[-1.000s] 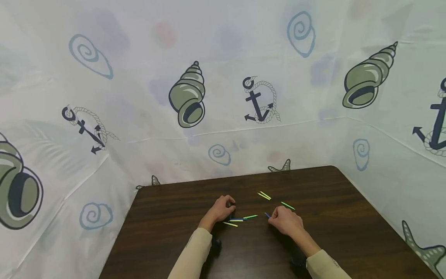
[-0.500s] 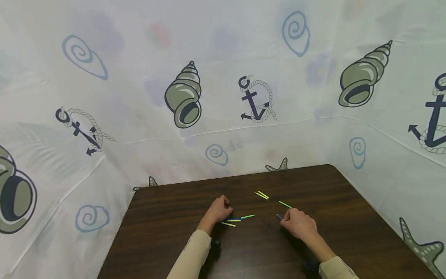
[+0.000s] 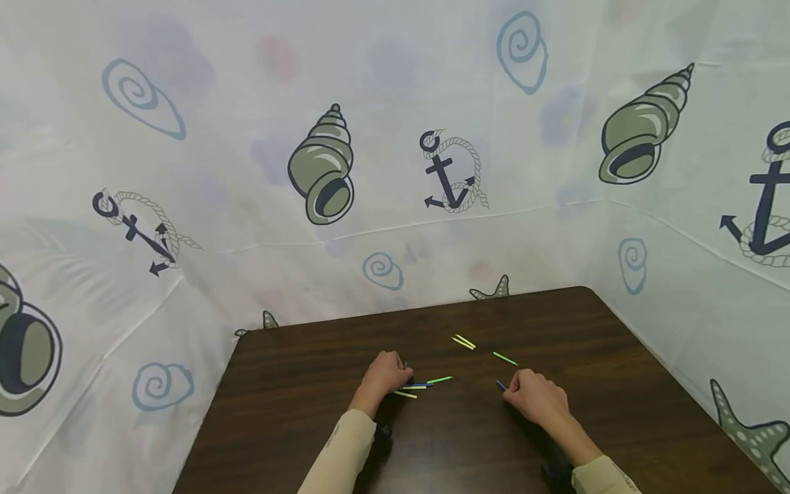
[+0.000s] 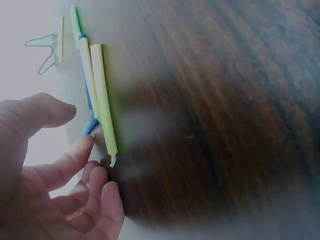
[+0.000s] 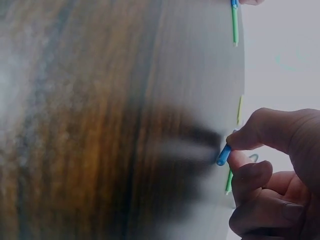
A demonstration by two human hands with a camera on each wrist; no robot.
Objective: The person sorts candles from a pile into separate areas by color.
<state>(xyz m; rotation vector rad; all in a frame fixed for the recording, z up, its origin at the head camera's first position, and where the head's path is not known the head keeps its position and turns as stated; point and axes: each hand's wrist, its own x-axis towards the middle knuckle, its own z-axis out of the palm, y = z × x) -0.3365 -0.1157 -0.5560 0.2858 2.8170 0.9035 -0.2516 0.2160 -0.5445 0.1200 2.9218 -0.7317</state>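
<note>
Pinching blue stick (image 5: 224, 155) in right hand (image 3: 535, 396) near green stick (image 3: 505, 358) and yellow pair (image 3: 465, 341); parting left hand (image 3: 384, 374) loosely beside clustered sticks (image 4: 103, 100) on table (image 3: 296, 398), showing thumb gap only in left wrist view.

In the head view the left forearm (image 3: 339, 449) points to one o'clock and the right forearm (image 3: 580, 442) to about eleven, the left hand (image 3: 384, 374) loosely bent, thumb (image 4: 50, 111) apart, the right hand (image 3: 537, 398) pinching.

Dark wood-grain table (image 3: 284, 391); pale cloth (image 3: 247, 151) behind it (printed shells (image 3: 321, 168), anchors (image 3: 446, 182), starfish (image 3: 751, 436))
</note>
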